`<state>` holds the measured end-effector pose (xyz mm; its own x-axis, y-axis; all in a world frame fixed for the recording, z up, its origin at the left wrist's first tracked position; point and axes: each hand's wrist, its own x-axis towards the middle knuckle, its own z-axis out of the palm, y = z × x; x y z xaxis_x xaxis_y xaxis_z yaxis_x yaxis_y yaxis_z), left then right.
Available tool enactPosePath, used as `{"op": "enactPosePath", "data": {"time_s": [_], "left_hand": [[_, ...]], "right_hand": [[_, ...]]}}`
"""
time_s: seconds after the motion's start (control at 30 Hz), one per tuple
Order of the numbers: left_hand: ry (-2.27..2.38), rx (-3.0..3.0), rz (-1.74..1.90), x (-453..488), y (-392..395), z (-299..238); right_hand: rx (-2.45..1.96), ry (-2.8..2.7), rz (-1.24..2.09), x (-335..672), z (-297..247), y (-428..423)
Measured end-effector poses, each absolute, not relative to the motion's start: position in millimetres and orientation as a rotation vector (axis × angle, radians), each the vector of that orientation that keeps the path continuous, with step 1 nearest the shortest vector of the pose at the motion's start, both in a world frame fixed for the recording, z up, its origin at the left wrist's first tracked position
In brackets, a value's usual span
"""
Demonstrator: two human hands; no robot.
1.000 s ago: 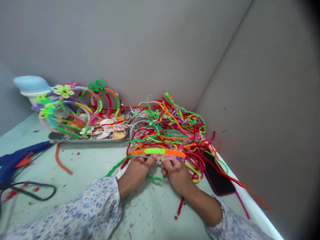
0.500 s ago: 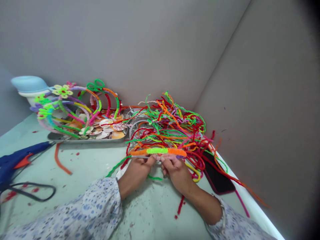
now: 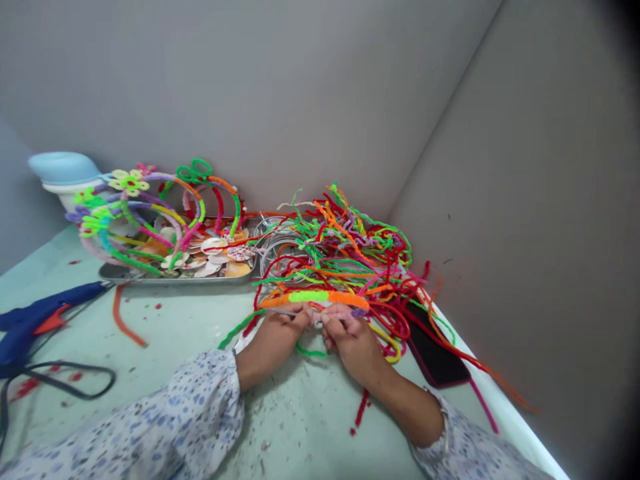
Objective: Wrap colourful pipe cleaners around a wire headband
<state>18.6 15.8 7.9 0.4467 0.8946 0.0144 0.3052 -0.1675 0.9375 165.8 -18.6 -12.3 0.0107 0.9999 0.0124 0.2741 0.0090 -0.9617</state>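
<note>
At the middle of the bench (image 3: 295, 420), before one heap of fuzzy stems (image 3: 350, 247), we have one gently arched band (image 3: 309, 297), orange either side of lime, and just below it one grey wire (image 3: 278, 311), part wrapped in pink, purple near its right end. The fingers of our left hand (image 3: 277, 338) pinch the wire; our right hand's (image 3: 356, 345) grip the pink wrapping (image 3: 317, 318). We count one phone (image 3: 440, 353), one glue gun (image 3: 30, 327), one tray (image 3: 200, 283).

That one camera up on the person's head peers forward and down across the bench (image 3: 285, 427), close behind the left hand (image 3: 275, 341) and right hand (image 3: 354, 345), facing the wall (image 3: 250, 100).
</note>
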Motion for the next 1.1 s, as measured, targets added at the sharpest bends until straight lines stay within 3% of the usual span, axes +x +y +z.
{"op": "enactPosePath", "data": {"time_s": [0.5, 1.1], "left_hand": [[1.064, 1.406, 0.802, 22.0, 11.7, 6.4], [1.05, 1.465, 0.901, 20.1, 13.3, 5.7]], "right_hand": [[-1.328, -1.327, 1.092, 166.6, -18.5, -17.5], [-1.306, -1.237, 1.163, 166.3, -15.6, -18.3]]}}
